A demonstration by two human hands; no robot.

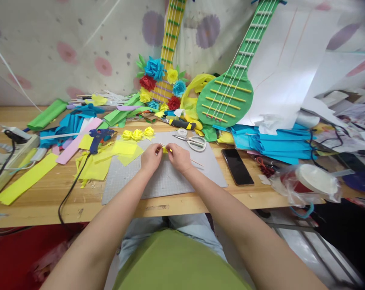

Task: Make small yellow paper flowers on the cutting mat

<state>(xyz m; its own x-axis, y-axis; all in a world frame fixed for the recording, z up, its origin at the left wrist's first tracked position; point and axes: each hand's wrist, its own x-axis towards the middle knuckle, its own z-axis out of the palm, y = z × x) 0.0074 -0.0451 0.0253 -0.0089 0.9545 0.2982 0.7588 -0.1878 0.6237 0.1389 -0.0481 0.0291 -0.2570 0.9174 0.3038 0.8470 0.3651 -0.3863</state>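
My left hand (pixel 151 157) and my right hand (pixel 178 157) meet over a grey cutting mat (pixel 167 179). Both pinch a small piece of yellow paper (pixel 165 150) rolled around a thin wooden stick (pixel 197 162), which runs out to the right under my right hand. Three finished yellow paper flowers (pixel 137 134) lie in a row at the mat's far edge. Sheets of yellow paper (pixel 125 150) lie just left of my left hand.
Scissors (pixel 192 141) lie beyond my right hand, a black phone (pixel 237 166) to the right. A blue glue gun (pixel 98 137) with its cable sits at left. Two paper guitars, green (pixel 227 96) and yellow (pixel 170 36) with flowers, lean on the wall.
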